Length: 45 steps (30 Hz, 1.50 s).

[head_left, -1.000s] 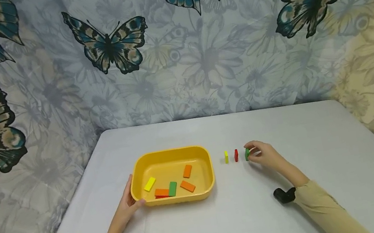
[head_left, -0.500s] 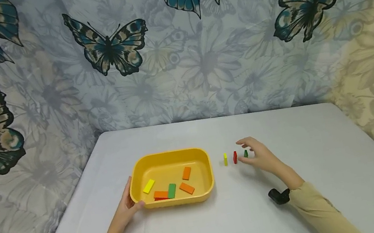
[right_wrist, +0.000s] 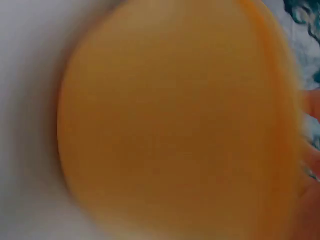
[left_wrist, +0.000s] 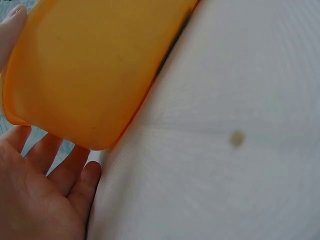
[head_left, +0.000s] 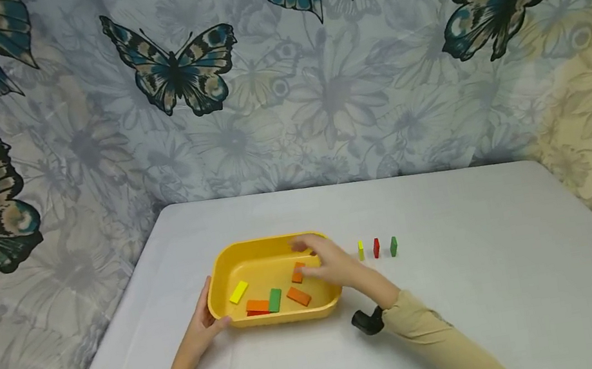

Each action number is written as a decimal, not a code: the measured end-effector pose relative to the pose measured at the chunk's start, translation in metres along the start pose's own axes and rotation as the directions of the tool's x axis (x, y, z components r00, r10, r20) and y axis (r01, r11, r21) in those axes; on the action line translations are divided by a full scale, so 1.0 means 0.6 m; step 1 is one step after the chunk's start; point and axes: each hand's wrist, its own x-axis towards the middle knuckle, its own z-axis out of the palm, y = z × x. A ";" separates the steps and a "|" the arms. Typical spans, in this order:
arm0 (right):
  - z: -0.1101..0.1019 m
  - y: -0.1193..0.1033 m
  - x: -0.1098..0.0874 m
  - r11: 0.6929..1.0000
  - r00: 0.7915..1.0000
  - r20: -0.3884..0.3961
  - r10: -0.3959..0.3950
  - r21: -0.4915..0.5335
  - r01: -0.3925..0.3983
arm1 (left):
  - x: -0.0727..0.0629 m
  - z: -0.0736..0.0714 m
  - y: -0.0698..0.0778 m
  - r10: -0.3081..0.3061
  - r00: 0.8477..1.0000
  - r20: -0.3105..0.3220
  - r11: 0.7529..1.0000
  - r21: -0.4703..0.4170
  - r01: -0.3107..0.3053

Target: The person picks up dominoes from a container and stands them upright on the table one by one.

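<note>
My left hand (head_left: 202,324) grips the near-left corner of a yellow plastic tray (head_left: 226,261), thumb over the rim. In the left wrist view the fingers of that hand (left_wrist: 50,185) lie against the outside of the tray (left_wrist: 100,75). Over the tray's right half hovers my right hand (head_left: 335,263), fingers spread and nothing seen between them. Under its thumb is an orange domino (head_left: 296,277), partly covered. Another orange domino (head_left: 298,296), a green one (head_left: 275,300), a yellow one (head_left: 238,292) and an orange one (head_left: 257,305) over a red one (head_left: 257,313) lie inside.
To the right of the tray, a yellow domino (head_left: 361,250), a red domino (head_left: 376,248) and a green domino (head_left: 394,246) stand upright in a spaced row on the white table (head_left: 453,210). A butterfly-patterned cloth (head_left: 318,109) hangs behind the table.
My right hand let go of the green domino at the row's right end, leaving it standing, and moved left over the tray. My left hand keeps its place on the tray.
</note>
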 end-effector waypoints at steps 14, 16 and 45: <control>0.093 -0.018 0.001 0.928 0.944 0.325 0.058 -0.365 0.069 | -0.011 -0.002 -0.015 -0.006 1.000 -0.016 1.000 0.022 0.007; 0.092 -0.017 0.005 0.924 0.943 0.328 0.056 -0.375 0.075 | -0.009 -0.004 -0.014 0.003 1.000 -0.010 1.000 0.019 -0.003; 0.090 -0.013 0.017 0.918 0.915 0.390 0.105 -0.391 0.061 | 0.000 -0.004 -0.017 0.012 1.000 -0.011 1.000 -0.015 -0.012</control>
